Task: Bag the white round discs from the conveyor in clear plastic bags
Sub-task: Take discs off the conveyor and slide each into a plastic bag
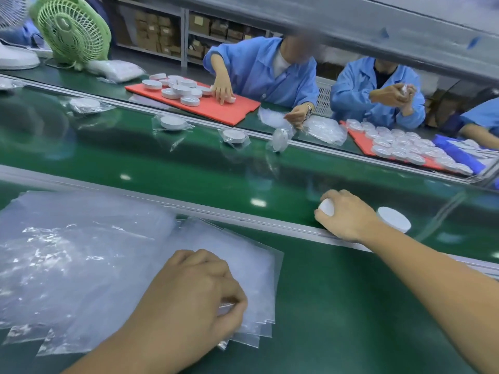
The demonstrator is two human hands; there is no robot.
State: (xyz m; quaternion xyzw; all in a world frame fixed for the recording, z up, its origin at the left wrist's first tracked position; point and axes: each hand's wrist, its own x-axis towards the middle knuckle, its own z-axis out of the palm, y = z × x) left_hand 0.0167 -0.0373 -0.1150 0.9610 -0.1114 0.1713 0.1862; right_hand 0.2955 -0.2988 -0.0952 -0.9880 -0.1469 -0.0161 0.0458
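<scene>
My right hand (347, 215) reaches over the metal rail onto the green conveyor (189, 168) and grips a white round disc (326, 207). A second white disc (393, 219) lies on the belt just right of that hand. My left hand (197, 290) rests on a fanned stack of clear plastic bags (89, 265) on the near green table, its fingers pinching the edge of a top bag near the stack's right corner. Further along the belt lie several bagged discs (172, 122).
Across the belt two people in blue coats work over red foam mats (216, 107) loaded with white discs. A green fan (71, 31) stands at the far left. A grey overhead beam (351, 25) crosses the top. The metal rail (243, 220) separates my table from the belt.
</scene>
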